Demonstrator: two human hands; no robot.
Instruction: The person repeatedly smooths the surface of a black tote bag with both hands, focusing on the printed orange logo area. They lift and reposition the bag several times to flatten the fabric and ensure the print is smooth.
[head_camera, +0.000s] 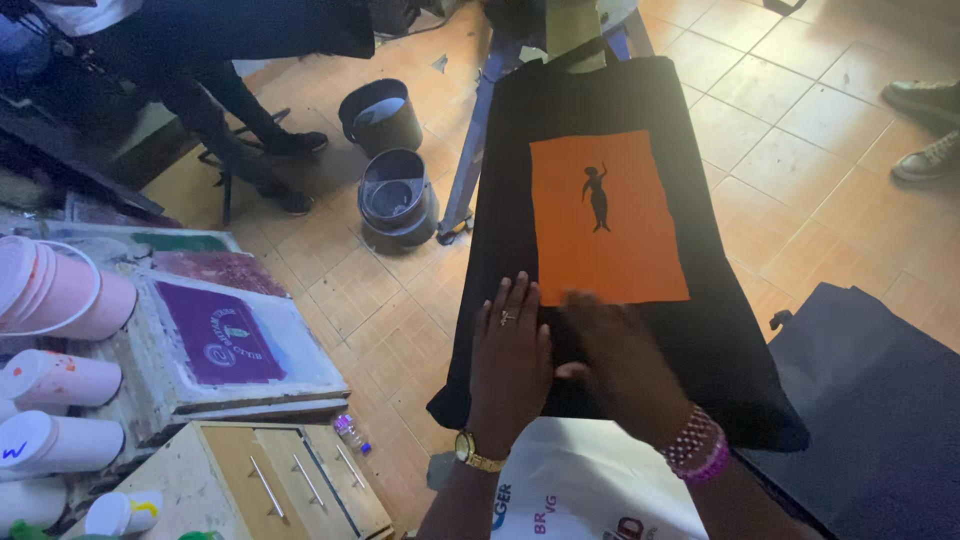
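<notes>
A black tote bag (610, 100) lies flat on a narrow printing board, handles at the far end. On it lies an orange rectangular sheet (640, 250) with a small black figure cut-out at its centre. My left hand (510, 350), with a ring and a gold watch, rests flat and open on the black fabric just below the sheet's near left corner. My right hand (615, 355), blurred, with pink bead bracelets at the wrist, lies on the fabric beside it, its fingers touching the sheet's near edge. Neither hand holds anything.
Two dark buckets (392, 165) stand on the tiled floor left of the board. At left is a cluttered table with a purple-printed screen frame (225, 340), pink and white tubs (60, 290) and a small cabinet (290, 480). A seated person's legs (240, 120) are far left; shoes (925, 125) far right. Dark cloth (880, 400) at right.
</notes>
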